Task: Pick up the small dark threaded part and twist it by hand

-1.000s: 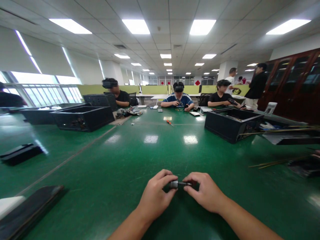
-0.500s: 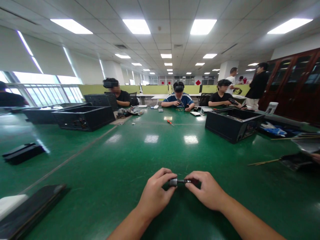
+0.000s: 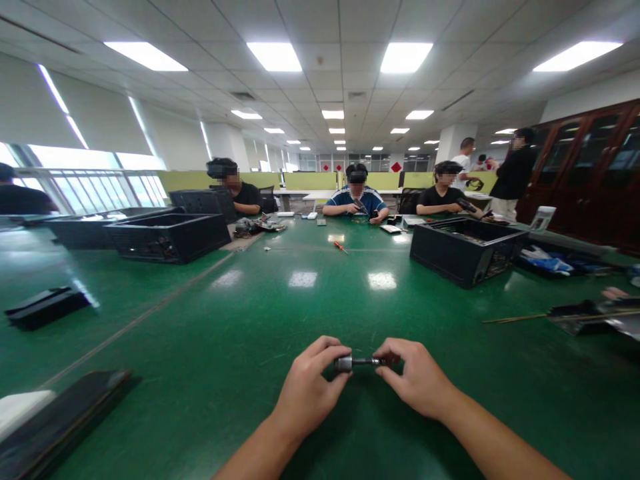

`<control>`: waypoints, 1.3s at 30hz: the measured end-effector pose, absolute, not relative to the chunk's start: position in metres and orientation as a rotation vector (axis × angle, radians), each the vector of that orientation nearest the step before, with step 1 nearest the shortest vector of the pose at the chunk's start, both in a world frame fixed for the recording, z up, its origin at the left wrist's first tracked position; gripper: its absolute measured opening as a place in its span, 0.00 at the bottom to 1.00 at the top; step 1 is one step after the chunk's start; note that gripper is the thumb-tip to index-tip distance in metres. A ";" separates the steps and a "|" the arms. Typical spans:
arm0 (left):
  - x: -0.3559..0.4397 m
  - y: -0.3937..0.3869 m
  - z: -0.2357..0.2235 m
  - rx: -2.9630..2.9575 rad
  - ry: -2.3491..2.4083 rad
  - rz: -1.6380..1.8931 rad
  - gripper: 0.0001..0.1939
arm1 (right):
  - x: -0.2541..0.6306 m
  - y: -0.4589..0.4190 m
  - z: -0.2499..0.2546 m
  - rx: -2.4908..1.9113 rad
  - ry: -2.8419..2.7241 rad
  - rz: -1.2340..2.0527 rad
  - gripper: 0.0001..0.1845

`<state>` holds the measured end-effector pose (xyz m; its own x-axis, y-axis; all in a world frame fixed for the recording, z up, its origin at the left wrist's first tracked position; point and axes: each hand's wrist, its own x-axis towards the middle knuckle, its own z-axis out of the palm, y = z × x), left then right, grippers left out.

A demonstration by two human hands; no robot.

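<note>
My left hand pinches a short grey metal cylinder between thumb and fingers. From it a thin dark shaft runs level to the right, with a shiny tip end. Thumb and fingers of my right hand close on that end; a small dark reddish part shows within the grip. Both hands are a little above the green table. What exactly the metal piece is, I cannot make out.
An orange screwdriver lies farther off on the table. Black computer cases stand at left and another case at right. Several people sit opposite. At right, a hand is by thin brass-coloured rods. A dark flat panel lies near left.
My right hand has shifted slightly right, and more of the shaft shows between my hands. The thin rods at the right edge have moved left and up, along with the dark sheet there.
</note>
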<state>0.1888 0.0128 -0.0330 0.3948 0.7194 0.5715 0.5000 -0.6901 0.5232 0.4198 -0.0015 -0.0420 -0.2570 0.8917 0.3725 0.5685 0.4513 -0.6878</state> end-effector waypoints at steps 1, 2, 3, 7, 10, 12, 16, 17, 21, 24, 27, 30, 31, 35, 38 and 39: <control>0.189 0.013 -0.033 2.386 1.070 1.176 0.15 | 0.420 -0.001 -0.043 -1.222 -1.951 0.542 0.07; 0.189 0.012 -0.032 2.384 1.067 1.174 0.15 | 0.421 0.000 -0.043 -1.222 -1.952 0.536 0.07; 0.190 0.012 -0.032 2.382 1.065 1.171 0.15 | 0.422 0.000 -0.043 -1.221 -1.952 0.530 0.07; 0.191 0.013 -0.033 2.381 1.073 1.159 0.14 | 0.423 0.000 -0.043 -1.218 -1.953 0.520 0.07; 0.191 0.013 -0.034 2.376 1.082 1.155 0.14 | 0.424 0.000 -0.042 -1.213 -1.959 0.505 0.07; 0.191 0.013 -0.034 2.373 1.086 1.153 0.14 | 0.424 0.000 -0.042 -1.206 -1.968 0.499 0.07; 0.191 0.013 -0.033 2.369 1.088 1.138 0.14 | 0.427 0.001 -0.040 -1.191 -1.983 0.499 0.08; 0.191 0.013 -0.032 2.367 1.087 1.139 0.14 | 0.427 0.001 -0.039 -1.191 -1.982 0.498 0.08; 0.191 0.012 -0.030 2.361 1.087 1.148 0.13 | 0.430 0.002 -0.037 -1.197 -1.980 0.485 0.08; 0.190 0.012 -0.030 2.358 1.093 1.142 0.13 | 0.435 0.005 -0.035 -1.183 -1.985 0.489 0.08; 0.190 0.012 -0.029 2.356 1.111 1.135 0.14 | 0.441 0.009 -0.036 -1.189 -1.977 0.491 0.08; 0.191 0.013 -0.028 2.384 1.176 1.097 0.14 | 0.449 0.016 -0.041 -1.258 -1.955 0.502 0.09; 0.191 0.014 -0.028 2.396 1.210 1.073 0.14 | 0.452 0.019 -0.044 -1.303 -1.940 0.506 0.10; 0.187 0.020 -0.029 2.366 1.326 1.039 0.15 | 0.465 0.032 -0.056 -1.564 -1.828 0.468 0.12; 0.174 0.025 -0.028 2.326 1.369 1.095 0.21 | 0.472 0.039 -0.064 -1.609 -1.789 0.457 0.12; 0.166 0.027 -0.026 2.322 1.377 1.107 0.22 | 0.473 0.041 -0.065 -1.611 -1.785 0.458 0.12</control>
